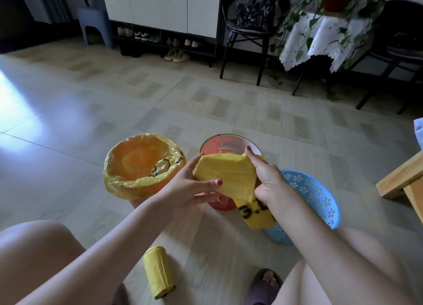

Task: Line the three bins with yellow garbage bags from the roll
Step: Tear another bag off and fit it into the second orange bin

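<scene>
A folded yellow garbage bag (229, 174) is held above the floor between both hands. My left hand (190, 185) pinches its left edge with thumb on top. My right hand (265, 176) grips its right side, and the bag's printed tail hangs down below that wrist. Left of the hands stands an orange bin (142, 167) with a yellow bag folded over its rim. Behind the held bag is a red bin (219, 144), unlined. A blue perforated basket bin (313, 192) sits to the right, partly hidden by my right forearm. The roll of yellow bags (159, 272) lies on the floor between my legs.
My knees frame the lower corners and a slippered foot (263, 286) rests near the roll. A wooden furniture corner (402, 181) juts in at the right. Farther back stand a black chair (249, 27), a shoe cabinet (164, 39) and a plant table (320, 36).
</scene>
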